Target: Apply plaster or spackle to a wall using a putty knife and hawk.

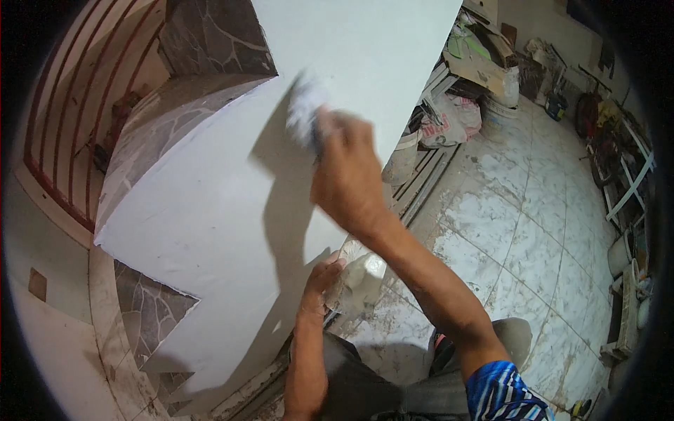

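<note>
My right hand (351, 172) grips a paintbrush (302, 112) with a white, paint-loaded head, blurred by motion. The brush is up against or just over the white side wall of a staircase (203, 217), and its shadow falls on that wall; I cannot tell if the bristles touch. Lower down, my left hand (319, 284) is closed around a pale plastic paint container (358, 284), smeared with white, held close to the wall below my right forearm. Part of the container's rim is hidden behind that forearm.
Stone-patterned stair steps (221, 35) border the wall on the left, with a red metal railing (84, 105) beyond. At right, white-smeared floor tiles (505, 259), buckets (498, 119), a plastic sack (453, 119) and long metal rails (425, 179) lie along the wall. A bicycle (597, 140) leans farther right.
</note>
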`<state>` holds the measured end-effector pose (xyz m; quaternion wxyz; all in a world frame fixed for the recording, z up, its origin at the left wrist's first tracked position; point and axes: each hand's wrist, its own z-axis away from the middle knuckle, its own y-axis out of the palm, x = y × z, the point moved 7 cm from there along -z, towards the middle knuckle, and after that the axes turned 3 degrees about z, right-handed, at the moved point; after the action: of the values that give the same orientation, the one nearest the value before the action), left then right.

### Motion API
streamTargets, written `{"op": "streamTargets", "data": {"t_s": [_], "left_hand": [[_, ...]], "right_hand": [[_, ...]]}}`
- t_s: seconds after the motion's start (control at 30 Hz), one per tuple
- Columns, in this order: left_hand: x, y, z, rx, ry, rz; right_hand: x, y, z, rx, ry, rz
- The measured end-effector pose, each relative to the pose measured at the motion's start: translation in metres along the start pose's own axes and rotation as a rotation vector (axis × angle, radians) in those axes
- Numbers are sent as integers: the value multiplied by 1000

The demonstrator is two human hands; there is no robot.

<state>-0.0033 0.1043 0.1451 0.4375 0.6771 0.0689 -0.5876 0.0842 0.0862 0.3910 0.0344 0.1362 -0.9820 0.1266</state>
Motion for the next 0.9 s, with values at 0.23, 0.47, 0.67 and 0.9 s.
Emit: {"op": "streamTargets", "data": {"t_s": [0.23, 0.47, 0.67, 0.9], "left_hand": [[59, -100, -36, -159, 196, 107], [3, -4, -12, -224, -22, 54], [-4, -12, 1, -124, 62, 206], [-14, 7, 18, -322, -21, -49]], "right_hand": [[28, -35, 44, 486, -374, -324], [-57, -98, 70, 820, -202, -150], [-25, -101, 106, 1007, -418, -101], [-4, -97, 127, 1039, -662, -63]]}}
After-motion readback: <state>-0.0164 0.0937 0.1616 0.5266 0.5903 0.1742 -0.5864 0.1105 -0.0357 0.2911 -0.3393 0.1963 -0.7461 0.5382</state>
